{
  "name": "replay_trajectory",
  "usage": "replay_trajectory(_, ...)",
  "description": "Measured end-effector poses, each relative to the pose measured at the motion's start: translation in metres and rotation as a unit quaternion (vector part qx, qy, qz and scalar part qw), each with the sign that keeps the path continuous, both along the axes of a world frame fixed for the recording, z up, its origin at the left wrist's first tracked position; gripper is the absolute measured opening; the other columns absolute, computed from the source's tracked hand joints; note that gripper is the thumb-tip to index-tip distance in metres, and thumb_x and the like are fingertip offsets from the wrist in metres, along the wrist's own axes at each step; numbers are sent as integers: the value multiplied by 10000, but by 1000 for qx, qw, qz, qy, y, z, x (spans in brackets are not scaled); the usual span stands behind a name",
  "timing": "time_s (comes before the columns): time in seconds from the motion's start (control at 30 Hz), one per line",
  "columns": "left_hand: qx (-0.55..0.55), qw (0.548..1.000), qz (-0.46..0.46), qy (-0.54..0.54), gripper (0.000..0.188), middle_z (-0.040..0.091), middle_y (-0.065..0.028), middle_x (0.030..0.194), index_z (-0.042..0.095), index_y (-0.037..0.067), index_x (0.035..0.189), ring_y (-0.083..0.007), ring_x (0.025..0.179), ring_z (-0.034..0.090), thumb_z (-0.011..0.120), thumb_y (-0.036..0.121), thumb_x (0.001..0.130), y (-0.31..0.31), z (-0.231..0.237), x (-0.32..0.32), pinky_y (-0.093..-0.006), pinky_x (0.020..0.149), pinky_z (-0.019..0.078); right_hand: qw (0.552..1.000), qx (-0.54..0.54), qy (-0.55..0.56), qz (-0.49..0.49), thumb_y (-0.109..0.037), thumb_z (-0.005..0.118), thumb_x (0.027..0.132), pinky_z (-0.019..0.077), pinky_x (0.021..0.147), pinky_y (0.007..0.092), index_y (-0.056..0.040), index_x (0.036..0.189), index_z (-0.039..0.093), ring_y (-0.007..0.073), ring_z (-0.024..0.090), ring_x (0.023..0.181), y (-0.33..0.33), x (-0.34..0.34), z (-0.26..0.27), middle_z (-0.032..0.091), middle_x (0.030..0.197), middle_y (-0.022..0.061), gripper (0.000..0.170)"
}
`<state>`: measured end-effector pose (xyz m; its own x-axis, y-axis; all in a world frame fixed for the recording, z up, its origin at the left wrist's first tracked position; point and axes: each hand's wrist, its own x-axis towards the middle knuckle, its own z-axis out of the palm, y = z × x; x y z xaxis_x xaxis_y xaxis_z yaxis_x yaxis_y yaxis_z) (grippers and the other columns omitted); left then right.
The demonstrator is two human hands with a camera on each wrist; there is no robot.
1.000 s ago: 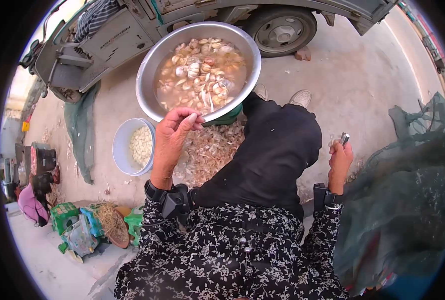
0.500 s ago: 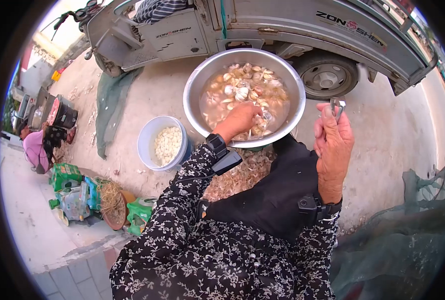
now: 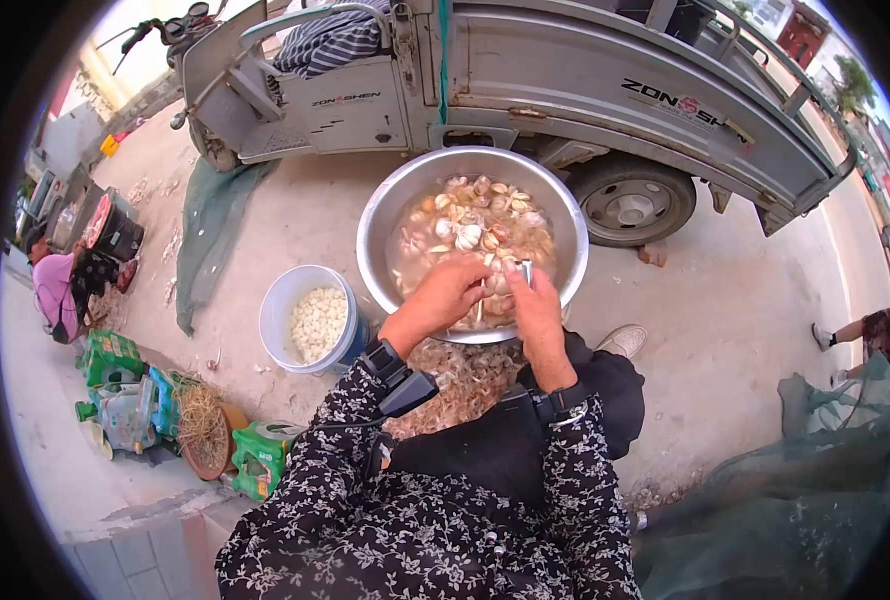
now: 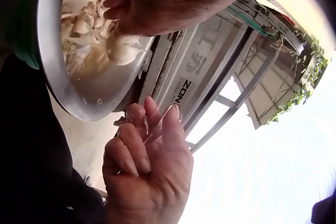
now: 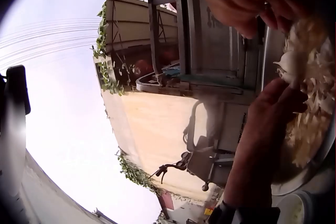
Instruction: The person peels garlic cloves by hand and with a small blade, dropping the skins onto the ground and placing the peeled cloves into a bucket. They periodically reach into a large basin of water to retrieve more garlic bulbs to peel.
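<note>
A wide metal basin [image 3: 373,235] holds cloudy water with garlic bulbs and loose cloves [image 3: 468,237] in it. Over its near side my left hand [image 3: 443,298] pinches a whitish garlic bulb [image 5: 290,65], seen best in the wrist views. My right hand [image 3: 540,320] is close beside it, fingers curled round a small shiny metal tool [image 3: 525,270] whose tip sticks up past them. In the left wrist view the right hand [image 4: 152,161] has its thumb and fingertips drawn together on the tool, mostly hidden there.
Left of the basin stands a pale bucket [image 3: 267,318] of peeled cloves [image 3: 318,322]. Garlic skins [image 3: 455,385] lie below the basin. A grey cargo tricycle [image 3: 565,90] is parked behind; green netting [image 3: 765,510] lies at right. Another person [image 3: 55,285] sits far left.
My left hand was down among the garlic and has risen with a bulb. The right hand came in from the right, bringing the metal tool beside the left hand over the basin.
</note>
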<state>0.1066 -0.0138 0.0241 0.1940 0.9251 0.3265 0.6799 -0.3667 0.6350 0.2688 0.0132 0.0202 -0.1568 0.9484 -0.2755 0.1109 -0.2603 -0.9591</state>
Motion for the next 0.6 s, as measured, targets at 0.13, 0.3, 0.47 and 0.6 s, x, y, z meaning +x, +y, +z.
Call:
replay_trajectory(0.13,-82,989,15,-120,354,576,-54,872,564,21,1109,-152,795,551,654,-10,768,-27,21,12,-275,739,459,988,17,151,-15,-164,510,904,420,541,240,-34,940,552,94,518,612,3,-24,-43,563,750,19,142)
replay_trajectory(0.3,-87,958,0,-275,120,559,-71,823,455,27,977,-120,743,561,526,116,940,-26,-15,5,-281,678,461,970,-34,239,-10,-155,493,878,352,470,228,-63,873,513,71,441,545,-11,-33,-15,479,688,-15,94)
replay_trajectory(0.47,61,977,167,-117,161,502,-14,678,423,53,970,-123,577,513,411,210,1003,-22,-42,22,-271,559,442,960,-58,275,-6,-180,495,892,307,407,213,-97,886,514,63,409,488,-11,-42,-36,482,655,-22,85)
replay_trajectory(0.6,-194,781,124,-580,174,482,-17,626,491,72,902,-116,509,457,428,218,971,-11,-46,8,-262,494,407,933,-124,339,-2,-201,506,898,252,328,209,-113,964,509,67,386,427,-24,-36,1,521,633,2,110)
